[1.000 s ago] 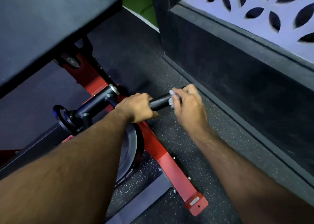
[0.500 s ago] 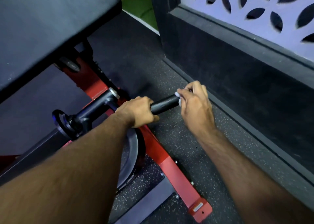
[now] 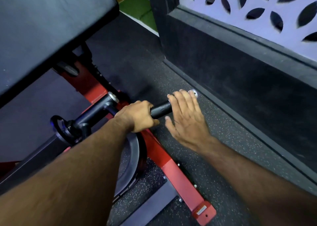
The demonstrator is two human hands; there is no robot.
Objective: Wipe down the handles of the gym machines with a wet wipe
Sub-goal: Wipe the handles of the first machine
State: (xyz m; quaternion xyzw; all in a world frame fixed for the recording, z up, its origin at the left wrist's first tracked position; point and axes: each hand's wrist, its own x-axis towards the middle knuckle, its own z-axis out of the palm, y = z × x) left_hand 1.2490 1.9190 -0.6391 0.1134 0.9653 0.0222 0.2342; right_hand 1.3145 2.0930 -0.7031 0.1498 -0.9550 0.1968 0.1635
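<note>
— Where do we stand?
— Our left hand (image 3: 139, 116) grips the black handle (image 3: 161, 109); our right hand (image 3: 186, 117) lies spread over its outer end, wipe unseen.
— Room?
— Bare floor (image 3: 223, 131) before the dark wall base (image 3: 240, 74); red frame (image 3: 180, 177) underneath.

handle (image 3: 161, 109): black, fine knurled texture, silver end cap.
machine frame (image 3: 181, 179): red.
seat pad (image 3: 48, 28): black.
weight plate (image 3: 132, 162): dark grey.
floor (image 3: 214, 128): black rubber, pale speckles.
wall panel (image 3: 257, 4): pale lilac, dark leaf-shaped cutouts.
mat (image 3: 137, 7): green.
</note>
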